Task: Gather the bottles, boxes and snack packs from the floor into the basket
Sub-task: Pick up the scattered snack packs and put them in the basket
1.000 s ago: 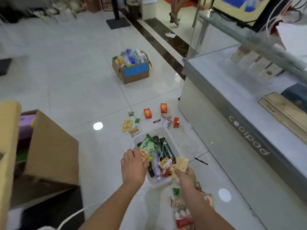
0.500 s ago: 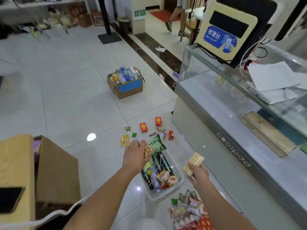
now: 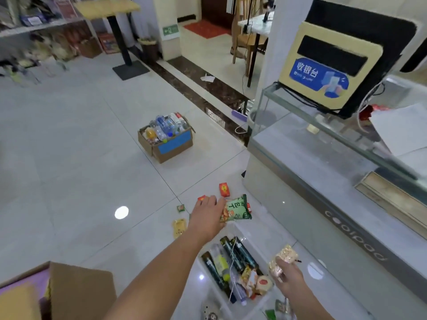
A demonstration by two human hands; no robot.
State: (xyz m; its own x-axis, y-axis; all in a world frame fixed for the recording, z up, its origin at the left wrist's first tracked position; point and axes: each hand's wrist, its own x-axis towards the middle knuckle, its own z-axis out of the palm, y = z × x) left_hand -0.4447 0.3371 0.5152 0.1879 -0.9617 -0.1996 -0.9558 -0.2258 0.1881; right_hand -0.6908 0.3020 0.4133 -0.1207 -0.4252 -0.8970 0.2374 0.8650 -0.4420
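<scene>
1. My left hand (image 3: 206, 215) grips 1 green pack (image 3: 235, 209). It hangs above the floor (image 3: 92, 169), past the far edge of the basket (image 3: 213, 294), not over it.
2. My right hand (image 3: 288, 279) pinches crackers (image 3: 285, 256) with the fingertips, just beside the right edge of the basket. It seems to be 2 packs, but I cannot be sure.
3. Risk: if the left hand lets go where it is now, the green pack will fall on the floor again. I think it must first come back over the basket.
4. Risk: the grip on the crackers is only a light pinch, so 1 pack could slip and land outside the right edge.
5. Risk: the near end of the basket looks crowded, and a pack dropped on that heap could slide off it.
6. Count in the basket: 3 dark bottles (image 3: 242, 252) and 1 yellow bottle (image 3: 220, 264). The snacks there are too mixed to count.
7. Count on the floor past the far edge: 3 red boxes (image 3: 224, 190), 2 of them partly hidden, 1 small green pack (image 3: 181, 208) and 1 yellow pack (image 3: 179, 227).
</scene>
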